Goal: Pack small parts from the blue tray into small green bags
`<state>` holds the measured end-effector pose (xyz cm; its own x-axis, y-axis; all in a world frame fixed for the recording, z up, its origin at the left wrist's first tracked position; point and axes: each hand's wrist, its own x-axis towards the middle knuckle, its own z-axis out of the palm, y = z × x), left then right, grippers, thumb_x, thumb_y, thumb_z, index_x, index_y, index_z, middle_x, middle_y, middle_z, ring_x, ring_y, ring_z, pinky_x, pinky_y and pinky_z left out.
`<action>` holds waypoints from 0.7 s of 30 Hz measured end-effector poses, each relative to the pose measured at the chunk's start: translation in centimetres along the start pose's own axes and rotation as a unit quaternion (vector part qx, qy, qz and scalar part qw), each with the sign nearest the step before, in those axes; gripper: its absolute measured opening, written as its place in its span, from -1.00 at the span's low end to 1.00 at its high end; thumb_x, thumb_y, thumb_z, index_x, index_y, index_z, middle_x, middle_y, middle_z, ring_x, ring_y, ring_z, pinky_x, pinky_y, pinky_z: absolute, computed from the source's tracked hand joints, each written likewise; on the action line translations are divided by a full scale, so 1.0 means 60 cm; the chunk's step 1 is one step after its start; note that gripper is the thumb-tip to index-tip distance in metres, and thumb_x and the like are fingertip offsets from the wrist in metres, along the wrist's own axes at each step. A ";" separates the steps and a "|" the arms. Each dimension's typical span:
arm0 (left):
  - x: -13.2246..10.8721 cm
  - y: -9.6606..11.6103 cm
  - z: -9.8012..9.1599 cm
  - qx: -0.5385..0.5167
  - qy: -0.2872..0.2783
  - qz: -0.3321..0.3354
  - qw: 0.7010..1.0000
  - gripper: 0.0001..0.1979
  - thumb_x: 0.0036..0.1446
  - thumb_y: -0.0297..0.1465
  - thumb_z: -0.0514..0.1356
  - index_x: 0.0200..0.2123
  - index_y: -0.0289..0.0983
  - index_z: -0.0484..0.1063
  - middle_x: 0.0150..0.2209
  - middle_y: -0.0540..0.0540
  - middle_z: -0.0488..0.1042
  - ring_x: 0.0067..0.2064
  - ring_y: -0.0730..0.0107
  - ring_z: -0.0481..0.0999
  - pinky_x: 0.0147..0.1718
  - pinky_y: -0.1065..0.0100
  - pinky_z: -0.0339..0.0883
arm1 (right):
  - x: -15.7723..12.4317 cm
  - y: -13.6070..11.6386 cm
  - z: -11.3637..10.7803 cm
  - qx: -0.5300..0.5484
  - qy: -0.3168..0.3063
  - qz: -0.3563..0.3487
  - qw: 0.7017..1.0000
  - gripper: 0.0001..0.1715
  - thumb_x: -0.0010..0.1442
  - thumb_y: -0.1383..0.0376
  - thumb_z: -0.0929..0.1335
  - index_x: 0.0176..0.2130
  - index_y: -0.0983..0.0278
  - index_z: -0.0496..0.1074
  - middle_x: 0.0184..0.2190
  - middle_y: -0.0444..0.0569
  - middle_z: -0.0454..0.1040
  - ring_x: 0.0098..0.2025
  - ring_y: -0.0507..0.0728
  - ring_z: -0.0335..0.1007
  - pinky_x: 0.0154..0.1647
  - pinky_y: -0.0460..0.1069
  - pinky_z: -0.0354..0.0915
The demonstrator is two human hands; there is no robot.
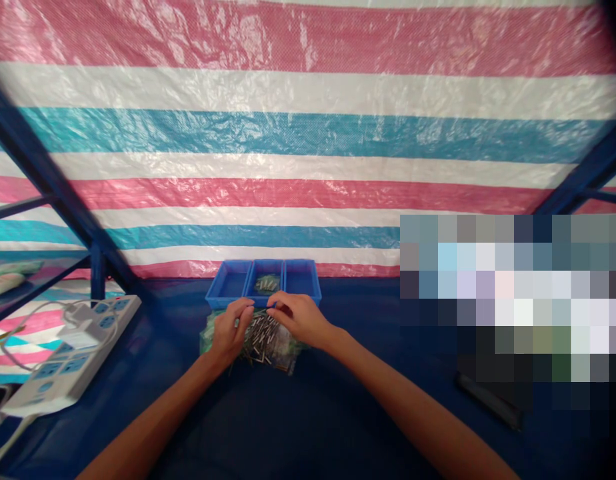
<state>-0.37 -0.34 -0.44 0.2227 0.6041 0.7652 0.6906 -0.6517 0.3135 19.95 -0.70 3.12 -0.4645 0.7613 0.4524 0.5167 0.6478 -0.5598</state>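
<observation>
My left hand (231, 328) and my right hand (299, 318) face each other, a small gap between their fingertips. Both are closed in a pinch; whatever they hold is too small to make out. Beneath them lies a loose pile of thin metal pins or screws (261, 347) on clear and greenish plastic bags (207, 333). Just beyond my fingertips stand three joined blue bins (227, 303). The middle one contains a clear bag of small metal pieces (268, 285).
A white power strip (71, 367) with a plugged-in adapter and cables lies at the left. Blue metal frame bars (63, 187) rise on both sides, before a striped plastic sheet (308, 133). A dark, narrow object (488, 400) lies at the right, below a pixelated area.
</observation>
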 end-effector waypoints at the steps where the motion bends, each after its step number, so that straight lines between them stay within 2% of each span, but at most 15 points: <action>1: 0.000 0.000 0.000 0.000 -0.001 0.000 1.000 -0.74 0.24 -0.30 -0.02 -0.22 -0.29 0.41 -0.27 -0.12 0.54 -0.22 0.35 0.53 -0.23 0.36 0.41 | 0.000 0.000 0.000 0.002 0.001 0.004 1.000 -0.83 0.24 0.24 0.29 -0.16 0.24 0.38 -0.48 -0.16 0.43 -0.45 0.02 0.31 -0.37 -0.13 0.14; 10: -0.002 -0.002 0.002 -0.015 -0.017 0.004 1.000 -0.75 0.24 -0.31 -0.01 -0.22 -0.28 0.41 -0.24 -0.13 0.53 -0.22 0.36 0.54 -0.23 0.38 0.41 | 0.000 0.000 0.006 0.001 -0.030 -0.046 0.999 -0.86 0.25 0.27 0.28 -0.24 0.25 0.41 -0.41 -0.13 0.45 -0.41 0.01 0.31 -0.35 -0.14 0.12; 17: 0.000 0.005 -0.001 -0.056 0.001 -0.047 0.997 -0.74 0.22 -0.31 0.05 -0.08 -0.31 0.33 -0.29 -0.09 0.50 -0.33 0.42 0.51 -0.31 0.39 0.39 | 0.001 0.005 -0.004 -0.006 0.029 -0.001 1.000 -0.84 0.26 0.27 0.26 -0.25 0.27 0.41 -0.47 -0.14 0.43 -0.44 0.01 0.29 -0.37 -0.13 0.13; 21: 0.007 0.013 -0.001 -0.069 -0.011 -0.053 0.996 -0.76 0.18 -0.31 0.12 -0.12 -0.29 0.36 -0.34 -0.05 0.49 -0.44 0.48 0.45 -0.39 0.43 0.37 | 0.003 0.005 -0.012 0.001 0.054 0.020 0.998 -0.83 0.25 0.26 0.26 -0.24 0.26 0.41 -0.51 -0.16 0.41 -0.47 0.00 0.28 -0.39 -0.13 0.13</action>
<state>0.24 -0.60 0.15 0.1700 0.6812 0.7121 0.6105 -0.6400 0.4666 20.54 -0.35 3.55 -0.3623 0.7852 0.5022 0.5324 0.6166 -0.5800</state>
